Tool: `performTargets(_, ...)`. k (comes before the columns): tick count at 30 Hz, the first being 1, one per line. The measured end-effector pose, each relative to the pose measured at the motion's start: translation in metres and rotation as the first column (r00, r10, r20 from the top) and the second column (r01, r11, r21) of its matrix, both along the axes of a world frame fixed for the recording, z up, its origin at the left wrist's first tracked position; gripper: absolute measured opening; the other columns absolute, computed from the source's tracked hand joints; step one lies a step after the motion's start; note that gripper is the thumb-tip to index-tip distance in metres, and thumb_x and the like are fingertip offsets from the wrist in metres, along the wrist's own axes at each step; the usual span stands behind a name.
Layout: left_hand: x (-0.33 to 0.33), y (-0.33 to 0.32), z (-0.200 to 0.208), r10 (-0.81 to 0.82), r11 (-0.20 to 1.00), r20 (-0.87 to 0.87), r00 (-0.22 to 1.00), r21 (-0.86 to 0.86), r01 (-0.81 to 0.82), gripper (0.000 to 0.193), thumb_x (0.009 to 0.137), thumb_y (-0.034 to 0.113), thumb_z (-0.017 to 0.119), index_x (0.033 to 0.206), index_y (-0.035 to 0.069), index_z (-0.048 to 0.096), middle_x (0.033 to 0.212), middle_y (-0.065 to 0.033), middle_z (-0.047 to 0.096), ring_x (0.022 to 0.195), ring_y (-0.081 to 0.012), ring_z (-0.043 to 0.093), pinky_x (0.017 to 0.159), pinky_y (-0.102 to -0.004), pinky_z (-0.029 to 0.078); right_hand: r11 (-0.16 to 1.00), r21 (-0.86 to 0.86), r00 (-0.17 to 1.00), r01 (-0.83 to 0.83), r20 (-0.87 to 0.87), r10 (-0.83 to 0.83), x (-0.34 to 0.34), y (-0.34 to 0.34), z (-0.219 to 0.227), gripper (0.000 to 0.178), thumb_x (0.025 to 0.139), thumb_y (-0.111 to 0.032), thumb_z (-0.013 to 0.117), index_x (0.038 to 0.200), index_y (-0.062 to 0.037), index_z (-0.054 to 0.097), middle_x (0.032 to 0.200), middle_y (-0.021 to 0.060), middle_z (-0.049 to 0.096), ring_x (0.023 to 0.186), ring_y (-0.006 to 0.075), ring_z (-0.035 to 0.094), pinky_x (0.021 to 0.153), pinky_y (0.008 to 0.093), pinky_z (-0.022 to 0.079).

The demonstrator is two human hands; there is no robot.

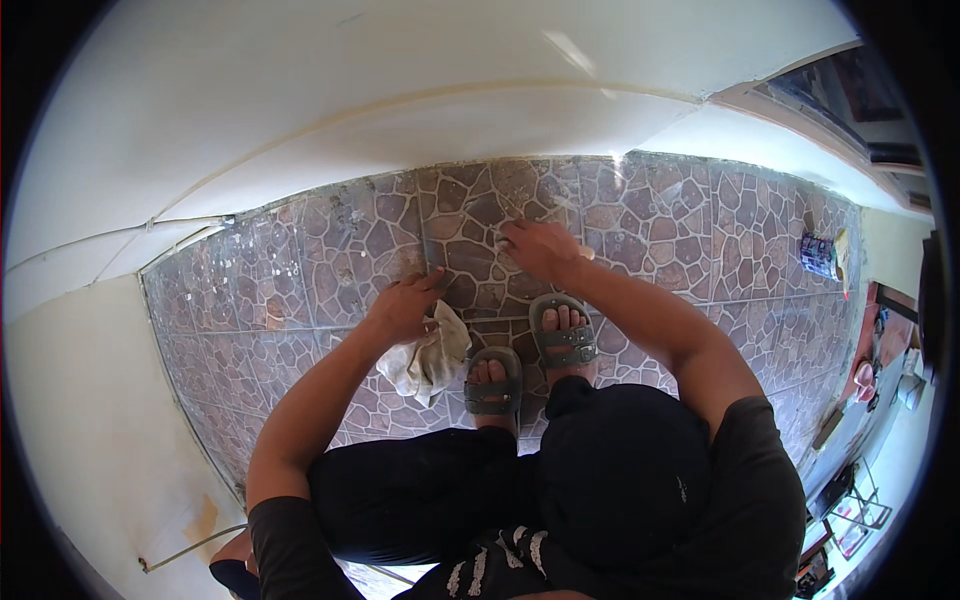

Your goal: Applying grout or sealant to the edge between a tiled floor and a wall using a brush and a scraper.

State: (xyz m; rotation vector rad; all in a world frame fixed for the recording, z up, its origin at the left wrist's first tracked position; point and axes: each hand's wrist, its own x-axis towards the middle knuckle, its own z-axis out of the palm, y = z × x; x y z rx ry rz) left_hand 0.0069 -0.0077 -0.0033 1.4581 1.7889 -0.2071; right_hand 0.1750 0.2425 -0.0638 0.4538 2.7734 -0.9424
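My left hand [404,306] is closed on a crumpled cream cloth [428,358], which hangs below the palm beside my left foot. One finger points out toward the floor. Further forward and to the right, my right hand [543,250] is low over the brown stone-patterned floor tiles [470,200], its fingers curled down. A pale bit shows at its fingertips and another by the wrist edge; what it holds is too small to make out. My feet, in grey-green strapped sandals [493,382], stand just behind the hands.
A cream wall [400,60] runs along the far edge of the floor, with white specks on the tiles at left. At right lies a blue-purple packet [818,255]. Beyond it are pink slippers [864,380] and a metal rack [862,505].
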Motion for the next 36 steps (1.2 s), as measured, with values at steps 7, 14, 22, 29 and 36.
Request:
performTargets(7, -0.003, 0.003, 0.002, 0.006, 1.000, -0.019, 1.000, -0.007, -0.006, 0.068, 0.079, 0.030, 0.082, 0.141, 0.013, 0.060, 0.167, -0.0086, 0.033, 0.145, -0.0348, 0.042, 0.114, -0.0493, 0.043, 0.999, -0.019, 0.998, 0.034, 0.060, -0.033, -0.011, 0.003, 0.012, 0.030, 0.097, -0.032, 0.057, 0.118, -0.0120, 0.066, 0.108, 0.0163, 0.072, 0.100, 0.0405, 0.070, 0.087, 0.0516, 0.056)
performTargets(14, -0.005, 0.003, 0.002, 0.008, 1.000, -0.009, 1.000, -0.007, -0.008, 0.068, 0.080, 0.030, 0.082, 0.141, 0.013, 0.060, 0.167, -0.0081, 0.032, 0.146, -0.0342, 0.041, 0.114, -0.0497, 0.043, 0.998, 0.019, 0.998, 0.060, 0.034, -0.060, -0.014, 0.004, 0.017, 0.029, 0.096, -0.031, 0.059, 0.114, -0.0106, 0.068, 0.108, 0.0162, 0.073, 0.100, 0.0405, 0.070, 0.085, 0.0519, 0.056)
performTargets(22, -0.004, 0.002, 0.002, 0.006, 1.000, -0.019, 1.000, -0.017, -0.006, 0.065, 0.081, 0.031, 0.081, 0.141, 0.014, 0.061, 0.167, -0.0081, 0.032, 0.146, -0.0346, 0.040, 0.114, -0.0498, 0.043, 1.000, -0.002, 0.999, 0.003, 0.038, -0.003, -0.016, 0.007, 0.019, 0.029, 0.096, -0.030, 0.058, 0.116, -0.0114, 0.068, 0.107, 0.0167, 0.073, 0.098, 0.0399, 0.070, 0.085, 0.0516, 0.056)
performTargets(29, -0.005, 0.001, 0.000, -0.006, 1.000, -0.016, 1.000, 0.017, 0.007, 0.066, 0.081, 0.031, 0.082, 0.141, 0.015, 0.061, 0.167, -0.0080, 0.031, 0.146, -0.0347, 0.040, 0.114, -0.0491, 0.043, 0.998, -0.016, 0.998, 0.057, 0.014, -0.056, -0.013, 0.010, 0.012, 0.031, 0.097, -0.032, 0.058, 0.119, -0.0127, 0.067, 0.104, 0.0173, 0.073, 0.098, 0.0404, 0.070, 0.086, 0.0517, 0.056)
performTargets(36, -0.006, 0.001, 0.000, -0.003, 1.000, -0.017, 1.000, -0.029, 0.002, 0.067, 0.081, 0.032, 0.081, 0.142, 0.015, 0.060, 0.168, -0.0076, 0.030, 0.147, -0.0340, 0.039, 0.116, -0.0488, 0.041, 1.000, -0.009, 0.999, 0.008, 0.053, -0.007, -0.011, 0.006, 0.018, 0.032, 0.098, -0.033, 0.058, 0.121, -0.0129, 0.065, 0.111, 0.0155, 0.072, 0.099, 0.0405, 0.070, 0.086, 0.0520, 0.056)
